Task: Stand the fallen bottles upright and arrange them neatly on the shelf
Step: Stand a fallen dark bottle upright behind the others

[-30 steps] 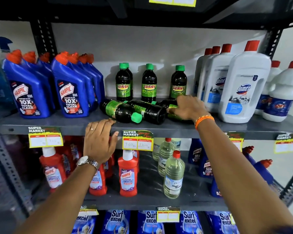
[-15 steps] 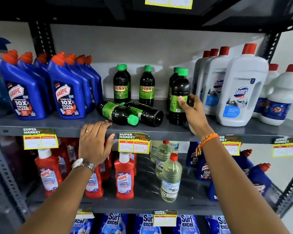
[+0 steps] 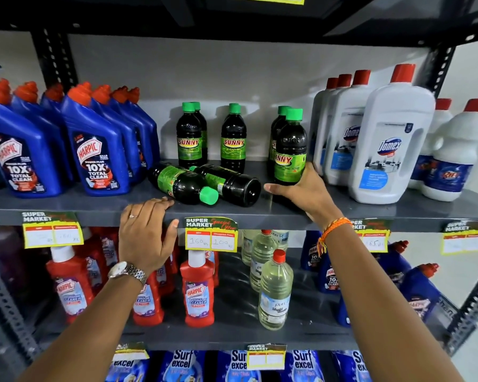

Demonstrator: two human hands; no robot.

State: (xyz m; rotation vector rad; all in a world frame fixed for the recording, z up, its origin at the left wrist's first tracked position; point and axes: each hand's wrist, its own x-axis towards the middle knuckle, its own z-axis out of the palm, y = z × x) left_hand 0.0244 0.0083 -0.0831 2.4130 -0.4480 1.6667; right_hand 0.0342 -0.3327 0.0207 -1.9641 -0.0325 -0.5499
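Note:
Two dark Sunny bottles lie fallen on the grey shelf point(image 3: 66, 205): one with its green cap toward me point(image 3: 184, 184), the other point(image 3: 229, 181) with its base toward me. My right hand point(image 3: 301, 193) grips the bottom of an upright Sunny bottle point(image 3: 290, 150), held in front of another upright one. More Sunny bottles stand at the back point(image 3: 189, 139) point(image 3: 233, 140). My left hand point(image 3: 145, 232) rests flat on the shelf's front edge, fingertips just short of the nearer fallen bottle, holding nothing.
Blue Harpic bottles point(image 3: 94, 150) fill the shelf's left side and white Domex bottles point(image 3: 389, 144) the right. Price tags point(image 3: 210, 235) hang on the shelf edge. Below stand red Harpic bottles point(image 3: 198, 293) and clear bottles point(image 3: 275, 293).
My right hand lifted a fallen Sunny bottle upright and has brought it down toward the shelf at the right end of the row. My left hand stayed on the edge.

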